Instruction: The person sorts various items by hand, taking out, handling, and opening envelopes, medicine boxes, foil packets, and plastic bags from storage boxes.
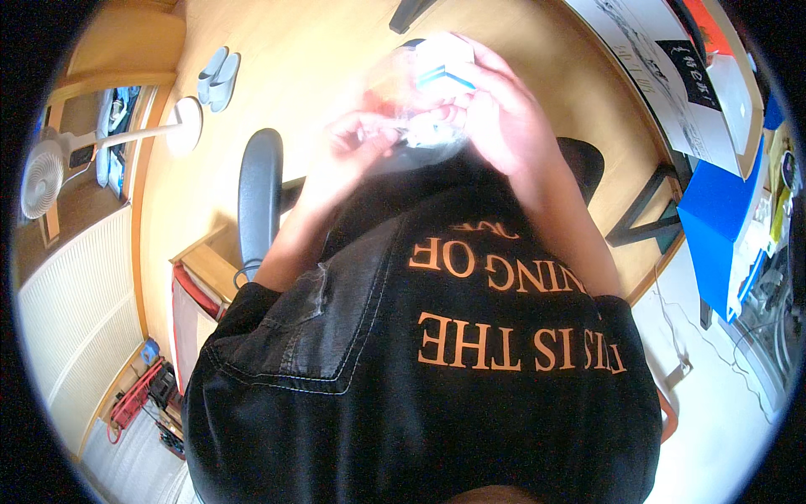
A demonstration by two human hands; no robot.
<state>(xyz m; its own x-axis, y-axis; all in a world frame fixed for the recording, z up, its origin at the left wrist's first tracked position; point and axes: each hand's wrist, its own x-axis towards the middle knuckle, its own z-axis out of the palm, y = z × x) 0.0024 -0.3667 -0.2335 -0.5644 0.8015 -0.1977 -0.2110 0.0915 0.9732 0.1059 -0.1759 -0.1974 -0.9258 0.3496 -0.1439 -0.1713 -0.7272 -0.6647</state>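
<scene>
In front of my torso, at the top of the head view, both hands are partly washed out by glare. My right hand (513,120) grips a small white box with blue stripes (444,66), its fingers wrapped around the side. Below the box hangs a crumpled clear plastic bag (434,142), which appears to touch the fingers of both hands. My left hand (362,138) pinches the bag's left part between thumb and fingers. White pieces seem to show in the bag, but glare and blur hide what they are.
Black chair armrests (259,189) flank me. Grey slippers (219,79) lie on the wooden floor near a white standing fan (44,183). To the right are a blue box (721,220), a large printed board (661,82) and cables (677,340). A wooden box (204,258) stands at left.
</scene>
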